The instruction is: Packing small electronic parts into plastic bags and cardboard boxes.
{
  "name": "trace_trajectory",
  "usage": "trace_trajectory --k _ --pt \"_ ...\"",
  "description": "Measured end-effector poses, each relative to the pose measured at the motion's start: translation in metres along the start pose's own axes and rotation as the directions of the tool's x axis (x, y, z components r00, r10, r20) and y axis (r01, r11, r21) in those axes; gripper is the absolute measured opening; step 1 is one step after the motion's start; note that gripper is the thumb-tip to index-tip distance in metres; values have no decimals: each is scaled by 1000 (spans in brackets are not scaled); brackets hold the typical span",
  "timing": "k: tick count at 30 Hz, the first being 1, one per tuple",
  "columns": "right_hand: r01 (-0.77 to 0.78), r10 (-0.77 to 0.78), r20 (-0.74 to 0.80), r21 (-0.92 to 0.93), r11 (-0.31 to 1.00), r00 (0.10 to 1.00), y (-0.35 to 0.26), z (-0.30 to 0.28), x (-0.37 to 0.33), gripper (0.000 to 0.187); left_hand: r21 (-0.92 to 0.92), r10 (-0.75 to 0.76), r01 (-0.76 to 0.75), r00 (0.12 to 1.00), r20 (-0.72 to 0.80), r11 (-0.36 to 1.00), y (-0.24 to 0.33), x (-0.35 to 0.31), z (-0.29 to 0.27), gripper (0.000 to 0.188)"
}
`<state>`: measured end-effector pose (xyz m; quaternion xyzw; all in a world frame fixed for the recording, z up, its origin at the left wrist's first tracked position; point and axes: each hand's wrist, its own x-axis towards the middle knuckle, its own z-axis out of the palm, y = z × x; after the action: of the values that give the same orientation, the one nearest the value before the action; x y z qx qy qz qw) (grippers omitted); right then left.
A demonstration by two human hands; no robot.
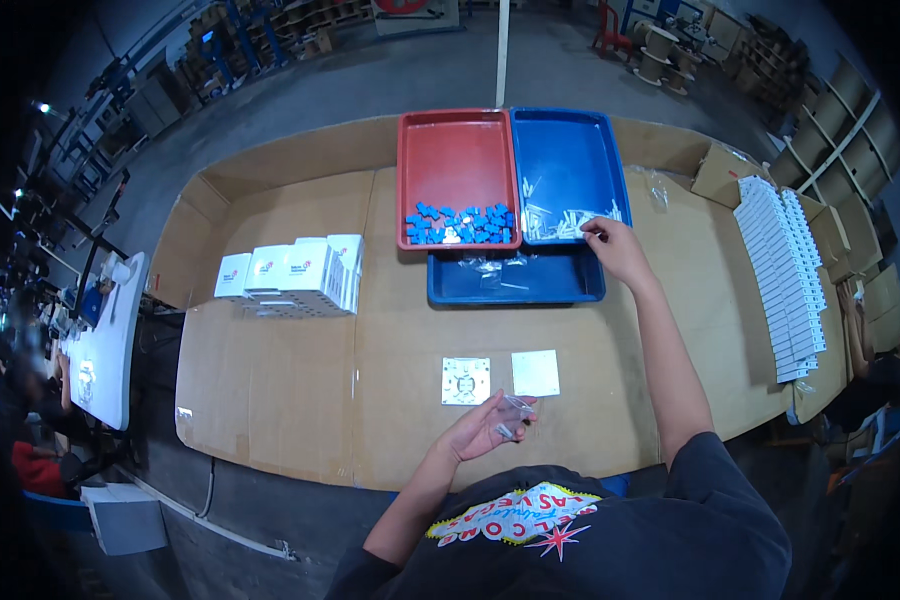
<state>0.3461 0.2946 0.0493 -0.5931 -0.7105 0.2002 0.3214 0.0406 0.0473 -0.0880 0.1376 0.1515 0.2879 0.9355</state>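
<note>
My left hand (478,432) is closed around a small clear plastic bag (515,412) with a small pale piece inside, close in front of my body. My right hand (615,248) reaches over the near right corner of the blue tray (565,140), fingers pinched together among small, thin, whitish pieces (573,221). Whatever is in that pinch is too small to name. Just beyond my left hand, a white square plate with a round pattern (466,382) and a plain white square plate (536,373) lie side by side on the cardboard-covered table.
A red tray (460,160) holds several blue pieces (460,225). A lower blue tray (515,290) contains clear bags. White boxes (290,275) are stacked at left. White units (782,280) form a long row at right, near another person's arm (854,330). Cardboard walls (300,155) edge the table.
</note>
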Motion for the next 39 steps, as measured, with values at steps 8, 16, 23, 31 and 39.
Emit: trace_trajectory --k 8,16,23,31,39 --pt "-212 226 -22 -446 870 974 10 25 45 22 -28 17 -17 1000 11 999 3 0 0 68" --pt "-223 228 -10 -270 937 974 17 29 43 19 -60 18 -18 1000 1 998 -6 -5 0 66" --pt "-276 241 145 650 708 960 -3 7 -4 16 -81 34 -32 999 31 996 -5 1 -2 65" --pt "-385 95 451 612 691 887 -29 70 -155 13 -85 46 -47 999 -14 995 2 4 -2 64" --pt "-500 132 608 488 715 783 -71 65 -192 13 -80 36 -40 998 -50 996 -1 4 -3 57"
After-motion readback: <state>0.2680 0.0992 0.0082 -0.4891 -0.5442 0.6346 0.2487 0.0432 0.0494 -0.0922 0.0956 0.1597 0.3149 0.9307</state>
